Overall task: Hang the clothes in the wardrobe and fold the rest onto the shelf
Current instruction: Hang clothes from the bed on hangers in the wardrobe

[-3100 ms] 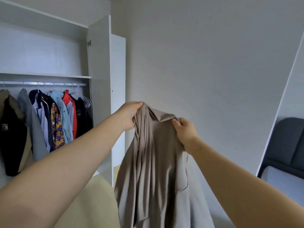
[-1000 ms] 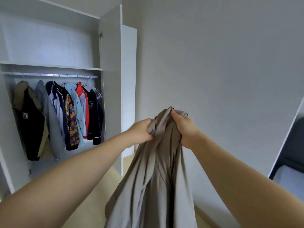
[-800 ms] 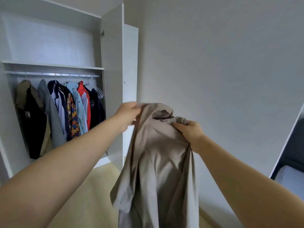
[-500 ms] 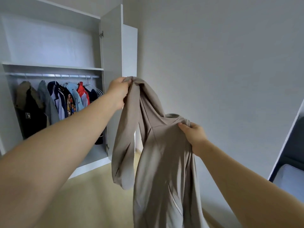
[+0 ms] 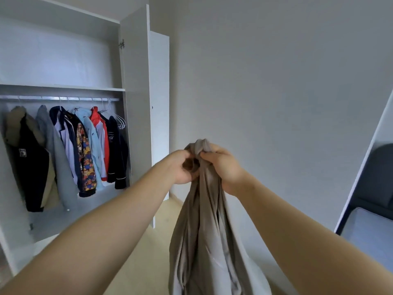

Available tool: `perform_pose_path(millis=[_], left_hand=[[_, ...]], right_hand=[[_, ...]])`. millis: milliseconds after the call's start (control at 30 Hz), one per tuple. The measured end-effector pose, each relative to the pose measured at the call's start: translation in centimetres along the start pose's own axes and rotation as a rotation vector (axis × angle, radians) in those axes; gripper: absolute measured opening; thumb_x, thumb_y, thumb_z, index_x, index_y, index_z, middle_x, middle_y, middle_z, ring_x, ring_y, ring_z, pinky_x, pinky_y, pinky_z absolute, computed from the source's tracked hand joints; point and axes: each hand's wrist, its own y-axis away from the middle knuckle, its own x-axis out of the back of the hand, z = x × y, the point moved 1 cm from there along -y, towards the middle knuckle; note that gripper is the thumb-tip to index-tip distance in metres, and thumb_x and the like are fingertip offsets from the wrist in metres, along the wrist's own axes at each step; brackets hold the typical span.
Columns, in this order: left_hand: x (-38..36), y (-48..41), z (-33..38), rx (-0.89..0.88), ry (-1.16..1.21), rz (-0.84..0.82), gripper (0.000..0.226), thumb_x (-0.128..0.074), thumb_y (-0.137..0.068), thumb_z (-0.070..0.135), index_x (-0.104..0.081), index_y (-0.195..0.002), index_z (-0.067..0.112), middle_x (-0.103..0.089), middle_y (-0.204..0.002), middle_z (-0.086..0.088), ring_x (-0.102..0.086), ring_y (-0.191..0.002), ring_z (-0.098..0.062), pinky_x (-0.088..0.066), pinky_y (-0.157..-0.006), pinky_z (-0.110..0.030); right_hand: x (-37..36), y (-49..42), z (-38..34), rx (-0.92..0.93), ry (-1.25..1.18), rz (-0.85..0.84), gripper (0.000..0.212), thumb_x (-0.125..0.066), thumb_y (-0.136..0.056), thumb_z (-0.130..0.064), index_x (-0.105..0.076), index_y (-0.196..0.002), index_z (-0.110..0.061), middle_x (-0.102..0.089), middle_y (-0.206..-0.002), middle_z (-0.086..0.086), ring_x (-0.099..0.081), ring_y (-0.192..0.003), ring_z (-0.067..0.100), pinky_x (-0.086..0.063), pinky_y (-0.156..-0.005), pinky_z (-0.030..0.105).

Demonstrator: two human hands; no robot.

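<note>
We hold the beige coat [image 5: 202, 241] up in front of us, to the right of the open wardrobe [image 5: 63, 50]. The left hand [image 5: 182, 167] and the right hand [image 5: 223, 167] are close together, and each grip is closed on the bunched top of the cloth. The rest hangs down in long folds and goes out of the frame at the bottom. We cannot tell whether collar or shoulder is in the grip.

We judge that the step is to sort the coat out so that it can go on a hanger. To do this well, we should find the collar, move the hands apart along the shoulders, and let the cloth fall flat. Bunched like this, it will probably not take a hanger cleanly. One hand must let go to fetch the hanger, so the other hand needs a firm hold at the collar.

The empty hangers [image 5: 119, 122] are at the right end of the rail [image 5: 63, 99], under the shelf [image 5: 63, 88] and just beside a dark jacket [image 5: 116, 154]. The door [image 5: 136, 103] stands open at that side, and its edge is near the way from our hands to the hangers. We should carry the coat around the edge, not against it. To the right is bare wall [image 5: 276, 81]. The floor [image 5: 138, 252] before the wardrobe gives room to step closer.
</note>
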Motion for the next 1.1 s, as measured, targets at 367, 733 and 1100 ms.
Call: perform_pose_path(millis=[367,733,1100], left_hand=[[-1.8,1.7,4.4,-0.228,-0.257,0.116,0.034,-0.034,-0.098,0.006,-0.039,-0.064,0.009,-0.039,-0.067,-0.005,-0.038,-0.056,-0.014,-0.039,-0.046,-0.019],[-1.8,3.9,8.6,-0.285,-0.182,0.117,0.032,-0.043,-0.093,0.009,-0.051,-0.063,0.006,-0.058,-0.046,-0.006,-0.056,-0.051,-0.02,-0.044,-0.055,-0.027],[5.4,3.1,3.5,-0.431,-1.376,0.022,0.055,-0.069,-0.08,0.022,-0.046,-0.13,0.016,-0.055,-0.123,0.002,-0.053,-0.11,-0.016,-0.042,-0.091,-0.025]], right_hand=[[1.1,1.3,1.4,-0.221,0.005,-0.163,0.018,-0.051,-0.093,-0.009,-0.069,-0.095,-0.014,-0.07,-0.087,0.002,-0.067,-0.079,0.015,-0.055,-0.076,0.026],[1.2,0.8,6.5,-0.427,0.567,-0.01,0.027,-0.047,-0.089,-0.005,-0.063,-0.11,-0.01,-0.059,-0.1,0.002,-0.052,-0.09,0.015,-0.041,-0.072,0.019],[-1.8,-4.6,-0.5,0.004,0.271,0.156,0.03,-0.042,-0.094,-0.004,-0.06,-0.076,-0.021,-0.063,-0.075,-0.004,-0.059,-0.069,0.009,-0.05,-0.067,0.021]])
